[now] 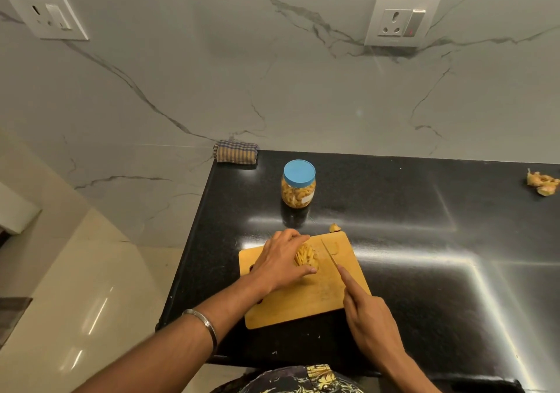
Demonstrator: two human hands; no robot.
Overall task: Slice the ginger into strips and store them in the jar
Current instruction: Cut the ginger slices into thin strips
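I see the board (303, 298) lying on the black counter (424, 241), near its left edge. My left hand (280, 260) is cupped over a pile of ginger strips (306, 256) at the board's middle, fingers and thumb curled round the heap so that only its right side shows; how much lies under the palm I cannot tell. My right hand (368, 317) grips the knife (328, 253), forefinger stretched along the spine; the handle is hidden inside the fist. The blade runs thin and slanted just right of the strips, its tip pointing toward the far edge of the board, and it seems to rest on the wood, though the glare makes that uncertain. A pale scrap (335, 248) lies on the board beyond the blade, and a ginger stub (335, 228) sits on the counter just off the far edge.

The jar (298, 185) stands upright behind the board, blue lid (299, 172) on, yellow strips filling it. More ginger (542, 182) lies far right, partly cut off by the frame. A folded cloth (236, 151) sits at the counter's back corner against the marble wall.
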